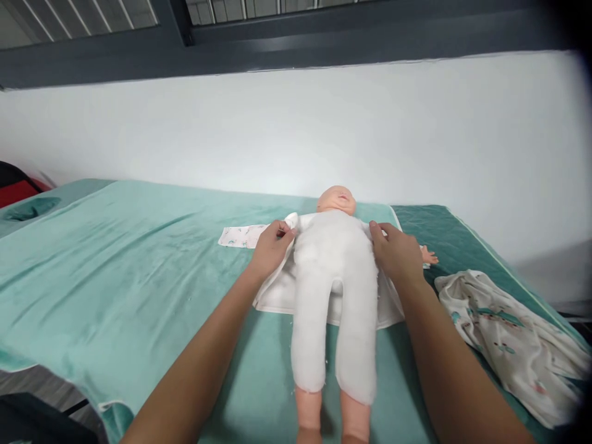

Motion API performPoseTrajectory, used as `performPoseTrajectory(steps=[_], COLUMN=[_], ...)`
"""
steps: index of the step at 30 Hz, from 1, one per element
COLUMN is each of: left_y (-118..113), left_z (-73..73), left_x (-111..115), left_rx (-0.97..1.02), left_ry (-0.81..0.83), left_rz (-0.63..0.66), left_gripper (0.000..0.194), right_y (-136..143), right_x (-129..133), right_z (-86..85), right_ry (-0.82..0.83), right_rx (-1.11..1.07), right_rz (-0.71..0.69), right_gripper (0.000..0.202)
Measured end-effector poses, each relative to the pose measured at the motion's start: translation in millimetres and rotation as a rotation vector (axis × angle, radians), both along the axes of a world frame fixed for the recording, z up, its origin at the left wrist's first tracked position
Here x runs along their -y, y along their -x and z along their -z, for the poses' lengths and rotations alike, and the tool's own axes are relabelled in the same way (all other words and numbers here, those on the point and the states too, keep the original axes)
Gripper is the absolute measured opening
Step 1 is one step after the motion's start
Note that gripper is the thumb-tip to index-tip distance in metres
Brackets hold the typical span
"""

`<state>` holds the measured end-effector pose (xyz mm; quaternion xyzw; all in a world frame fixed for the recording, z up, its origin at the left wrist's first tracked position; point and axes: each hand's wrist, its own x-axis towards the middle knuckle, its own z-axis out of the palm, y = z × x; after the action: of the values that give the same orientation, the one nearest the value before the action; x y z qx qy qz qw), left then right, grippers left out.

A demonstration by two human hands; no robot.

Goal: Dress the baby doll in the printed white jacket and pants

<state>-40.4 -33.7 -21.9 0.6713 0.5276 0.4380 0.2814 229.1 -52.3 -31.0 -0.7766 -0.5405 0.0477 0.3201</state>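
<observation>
Head view shows a doll in a white padded suit lying face up on a green cover, its head near the far edge. An open white garment is spread beneath it, the printed left sleeve flat. The left hand is closed, pinching the garment's edge; the right hand is curled beside the doll's shoulder, its hold unclear. Crumpled printed cloth lies toward the right edge.

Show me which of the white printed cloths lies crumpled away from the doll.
The printed cloth at the far right, beyond the right hand, is bunched up by itself; the other, a garment with an outstretched sleeve, is spread beneath the doll.
</observation>
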Motion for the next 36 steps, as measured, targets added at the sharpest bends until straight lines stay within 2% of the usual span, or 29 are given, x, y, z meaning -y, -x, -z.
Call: performPoseTrajectory(steps=[8, 14, 17, 23, 27, 32, 34, 36], left_y=[-17.3, -27.1, -35.1, -57.7, -70.1, -84.8, -84.0, -74.9], left_z=[-23.2, -39.0, -39.1, -40.1, -50.8, -68.3, -69.8, -64.8], left_x=[-13.6, -18.1, -19.7, -20.1, -1.0, 51.2, 71.4, 85.7], left_rx=[0.045, -0.074, -0.122, -0.277, -0.514, -0.622, -0.651, -0.634], left_ry=[0.044, 0.007, -0.046, -0.166, -0.184, -0.346, -0.46, -0.555], left_rz=[-0.023, -0.06, -0.058, -0.053, -0.036, 0.14, 0.193, 0.19], left_gripper=[0.022, 0.019, 0.017, 0.012, 0.01, 0.015, 0.019, 0.021], right_y=[18.5, 33.8, 33.4, 28.8, 29.4, 28.1, 26.6, 25.6], right_x=[8.7, 12.4, 10.8, 6.2, 5.3, 7.1, 7.4, 6.7], right_z=[-2.0, -1.9, 0.5, 6.8, 8.7, 7.2, 7.2, 8.3], right_ry=[-0.156, -0.224, -0.177, -0.117, -0.116, -0.13, -0.138, -0.139], right_rx=[-0.277, -0.348, -0.328, -0.251, -0.258, -0.312, -0.342, -0.367], right_rz=[-0.245, -0.395, -0.416, -0.34, -0.361, -0.385, -0.422, -0.418], right_gripper=[0.041, 0.04, 0.037, 0.032, 0.032, 0.032, 0.031, 0.031])
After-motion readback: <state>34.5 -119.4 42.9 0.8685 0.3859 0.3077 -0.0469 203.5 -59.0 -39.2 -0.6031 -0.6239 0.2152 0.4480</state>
